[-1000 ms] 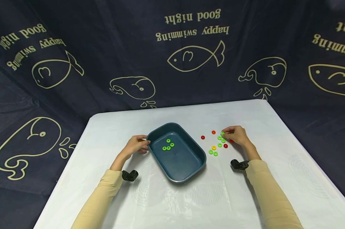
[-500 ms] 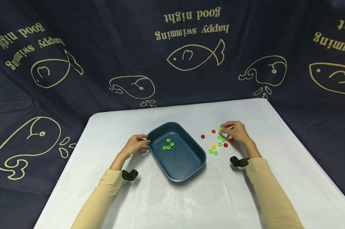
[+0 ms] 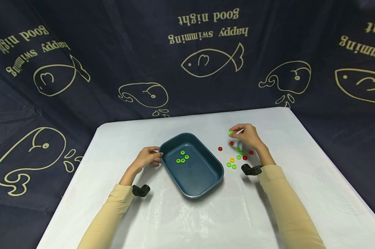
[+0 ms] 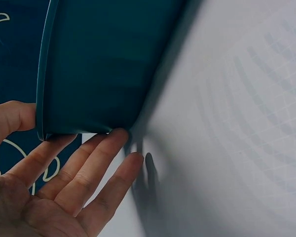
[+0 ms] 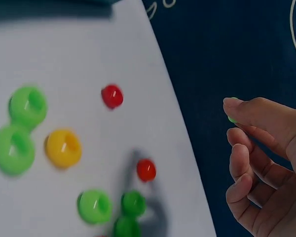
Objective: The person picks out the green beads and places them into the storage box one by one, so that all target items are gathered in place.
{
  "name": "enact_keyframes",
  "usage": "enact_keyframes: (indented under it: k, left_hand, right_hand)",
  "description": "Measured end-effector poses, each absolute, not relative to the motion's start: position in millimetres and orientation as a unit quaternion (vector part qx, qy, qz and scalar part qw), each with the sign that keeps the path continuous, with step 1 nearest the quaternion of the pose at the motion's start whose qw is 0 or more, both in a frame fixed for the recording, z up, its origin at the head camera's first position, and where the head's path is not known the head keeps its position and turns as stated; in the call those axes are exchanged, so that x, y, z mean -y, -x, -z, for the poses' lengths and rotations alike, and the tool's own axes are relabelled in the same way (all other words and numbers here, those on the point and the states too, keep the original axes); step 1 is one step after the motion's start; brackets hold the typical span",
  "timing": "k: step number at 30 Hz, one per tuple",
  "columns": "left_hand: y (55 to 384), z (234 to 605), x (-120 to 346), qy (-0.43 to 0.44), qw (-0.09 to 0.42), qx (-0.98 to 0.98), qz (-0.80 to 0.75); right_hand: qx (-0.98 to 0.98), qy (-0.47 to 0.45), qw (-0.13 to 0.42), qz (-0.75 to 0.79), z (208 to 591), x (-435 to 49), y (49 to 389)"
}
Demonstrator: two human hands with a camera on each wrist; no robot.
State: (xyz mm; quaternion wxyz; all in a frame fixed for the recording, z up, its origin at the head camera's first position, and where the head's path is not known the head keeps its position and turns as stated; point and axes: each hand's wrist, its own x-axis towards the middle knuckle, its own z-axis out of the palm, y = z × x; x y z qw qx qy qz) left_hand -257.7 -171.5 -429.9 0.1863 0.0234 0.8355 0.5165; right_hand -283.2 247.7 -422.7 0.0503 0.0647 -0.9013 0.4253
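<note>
A dark blue plastic basin (image 3: 193,180) lies at an angle on the white table. My left hand (image 3: 145,157) grips its far left corner, thumb over the rim and fingertips against the outer wall (image 4: 96,59). Several small green rings (image 3: 182,160) lie together on the basin floor. To the right of the basin, my right hand (image 3: 247,135) holds a green ring (image 3: 230,132) above the table, pinched between thumb and index finger. In the right wrist view the thumb covers most of that ring, and the other fingers are curled below.
Loose rings lie right of the basin: several green rings (image 3: 234,166), a yellow ring (image 3: 232,160) and several red ones, including one red ring (image 3: 220,149) nearest the basin. The white table (image 3: 137,129) ends at a dark curtain (image 3: 212,93) printed with fish and whales.
My right hand has lifted the green ring off the cluster and carried it up and to the left, towards the far side. My left hand and the basin have stayed put.
</note>
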Motion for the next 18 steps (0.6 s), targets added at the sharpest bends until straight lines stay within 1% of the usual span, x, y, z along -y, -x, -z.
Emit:
enact_keyframes:
  k: [9,18]
  left_hand:
    - [258,432,171,-0.023,0.188,-0.832,-0.521]
    - [259,432,171,-0.017,0.189,-0.831,-0.523]
  right_hand:
    - [0.881,-0.115,0.078,-0.452,409,-214,292]
    - [0.883,-0.146,0.059,-0.442,395,-176,298]
